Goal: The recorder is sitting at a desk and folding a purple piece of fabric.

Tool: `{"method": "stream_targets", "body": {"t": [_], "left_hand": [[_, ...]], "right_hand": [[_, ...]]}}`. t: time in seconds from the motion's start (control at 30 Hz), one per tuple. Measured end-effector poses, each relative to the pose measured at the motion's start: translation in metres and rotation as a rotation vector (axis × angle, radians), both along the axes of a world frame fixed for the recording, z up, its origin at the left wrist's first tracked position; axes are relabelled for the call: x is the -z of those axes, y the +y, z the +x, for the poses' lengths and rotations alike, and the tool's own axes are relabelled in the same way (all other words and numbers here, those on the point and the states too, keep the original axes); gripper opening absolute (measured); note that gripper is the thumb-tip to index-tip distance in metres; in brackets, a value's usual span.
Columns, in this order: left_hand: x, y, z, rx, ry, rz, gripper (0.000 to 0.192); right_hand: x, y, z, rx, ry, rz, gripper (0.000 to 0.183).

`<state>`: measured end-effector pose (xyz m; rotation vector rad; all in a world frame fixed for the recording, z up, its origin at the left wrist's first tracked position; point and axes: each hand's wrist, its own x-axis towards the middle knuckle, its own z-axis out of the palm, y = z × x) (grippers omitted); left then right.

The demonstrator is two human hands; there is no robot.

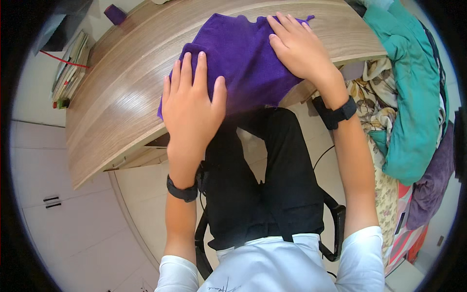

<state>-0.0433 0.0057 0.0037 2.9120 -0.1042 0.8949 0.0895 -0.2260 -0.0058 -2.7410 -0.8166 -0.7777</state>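
A purple cloth (240, 62) lies spread on the wooden desk (138, 73), its near part hanging over the front edge towards my lap. My left hand (193, 98) rests flat on the cloth's left side, fingers apart. On its upper right part lies my right hand (297, 45), palm down, the fingertips near the cloth's far edge. A small loop or tag sticks out at the far right corner. Neither hand grips the fabric visibly. Both wrists wear black bands.
A dark purple cup-like object (115, 14) stands at the desk's far left edge. Books and papers (71, 65) are stacked upright at the left, near a small green bottle with a red cap (61, 103). Teal clothing (412, 91) and patterned bedding (375, 106) lie at the right. I sit on a black-armed chair.
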Motion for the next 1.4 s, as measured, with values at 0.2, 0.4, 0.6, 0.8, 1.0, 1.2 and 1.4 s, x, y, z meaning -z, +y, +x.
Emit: {"method": "stream_targets", "body": {"t": [0.2, 0.4, 0.6, 0.8, 1.0, 1.2, 1.4], "left_hand": [[0.000, 0.008, 0.018, -0.005, 0.111, -0.015, 0.059], [-0.001, 0.006, 0.009, 0.001, 0.129, -0.023, 0.059], [-0.006, 0.011, -0.023, 0.058, 0.143, -0.020, 0.058], [-0.017, 0.016, -0.018, 0.089, 0.194, -0.024, 0.060], [-0.011, 0.021, 0.023, 0.037, 0.202, -0.044, 0.064], [-0.002, 0.022, 0.024, 0.024, 0.172, -0.026, 0.065], [0.000, 0.016, -0.002, 0.039, 0.109, -0.041, 0.064]], "right_hand": [[0.005, 0.004, 0.005, -0.007, 0.049, 0.056, 0.056], [0.003, -0.002, -0.012, 0.031, 0.001, 0.017, 0.054], [0.002, -0.019, -0.049, -0.032, -0.008, 0.015, 0.052], [-0.003, -0.023, -0.037, -0.042, 0.051, 0.004, 0.055], [-0.001, -0.005, 0.010, 0.102, 0.110, -0.008, 0.058], [0.001, -0.005, 0.004, 0.129, 0.110, 0.009, 0.059], [0.005, -0.022, -0.035, 0.064, 0.027, -0.035, 0.056]]}}
